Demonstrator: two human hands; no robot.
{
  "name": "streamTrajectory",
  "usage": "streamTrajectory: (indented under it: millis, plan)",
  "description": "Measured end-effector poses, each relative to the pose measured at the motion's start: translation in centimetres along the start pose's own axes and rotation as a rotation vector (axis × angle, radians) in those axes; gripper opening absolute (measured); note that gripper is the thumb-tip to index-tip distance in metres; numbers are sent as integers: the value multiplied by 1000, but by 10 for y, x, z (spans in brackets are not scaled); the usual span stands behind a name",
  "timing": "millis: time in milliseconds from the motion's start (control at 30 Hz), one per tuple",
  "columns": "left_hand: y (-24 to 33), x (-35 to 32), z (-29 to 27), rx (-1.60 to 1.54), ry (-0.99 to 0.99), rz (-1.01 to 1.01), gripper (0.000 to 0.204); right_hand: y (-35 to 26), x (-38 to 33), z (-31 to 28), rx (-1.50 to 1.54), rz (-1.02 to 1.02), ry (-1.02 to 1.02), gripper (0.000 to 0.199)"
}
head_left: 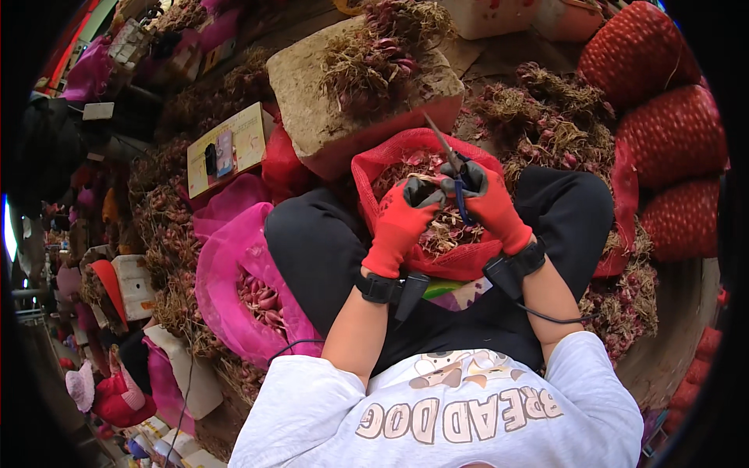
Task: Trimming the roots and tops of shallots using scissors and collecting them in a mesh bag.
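Observation:
Both my hands wear red gloves with dark grey fingers, close together over a red mesh sack point(374, 168) between my legs. In my right hand point(488, 199) is a pair of scissors point(443, 143), its blades pointing up and away and its blue handle loop below my fingers. My left hand point(407, 217) is closed, its fingertips pinching a pale dry shallot stalk point(425, 179); the rest of what it holds is hidden. Dry skins and cut stalks point(445, 234) lie inside the sack. Left of my knee, a pink mesh bag point(222, 292) holds loose shallots point(264, 300).
Ahead stands a dirty pale foam block point(312, 93) with a bunch of shallots point(382, 58) on it. More bunches point(546, 117) lie right and left. Full red mesh sacks point(675, 136) are stacked at right. A phone point(224, 152) lies on a cardboard box point(248, 136) at left.

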State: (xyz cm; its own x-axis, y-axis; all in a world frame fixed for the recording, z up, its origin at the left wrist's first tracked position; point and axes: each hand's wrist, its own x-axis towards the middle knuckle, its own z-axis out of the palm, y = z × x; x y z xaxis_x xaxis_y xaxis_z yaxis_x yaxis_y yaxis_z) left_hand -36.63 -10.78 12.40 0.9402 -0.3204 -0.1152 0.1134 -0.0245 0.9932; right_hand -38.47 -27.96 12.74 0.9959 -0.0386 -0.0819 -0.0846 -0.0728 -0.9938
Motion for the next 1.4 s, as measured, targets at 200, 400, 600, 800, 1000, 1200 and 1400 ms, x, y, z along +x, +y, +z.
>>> streamTrajectory:
  millis: [200, 400, 600, 800, 1000, 1200, 1400]
  plan:
    - [-6, 0, 17, 341, 239, 265, 18, 9, 1, 7, -149, -105, 71, 26]
    - [-16, 7, 21, 279, 264, 339, 20, 1, -1, 17, 111, -3, 115, 24]
    - [-10, 0, 25, 287, 202, 325, 23, 4, 2, -2, 593, 240, 74, 25]
    - [-14, 2, 20, 465, 243, 297, 28, 15, 0, -3, 597, 187, 2, 28]
    - [-30, 3, 20, 314, 263, 177, 29, 18, 1, 7, 469, 167, 65, 25]
    - [-43, 9, 18, 147, 306, 98, 30, 12, -2, 17, 184, 147, 86, 32]
    - [-31, 6, 27, 590, 342, 285, 33, 22, 3, 15, 277, 127, 105, 30]
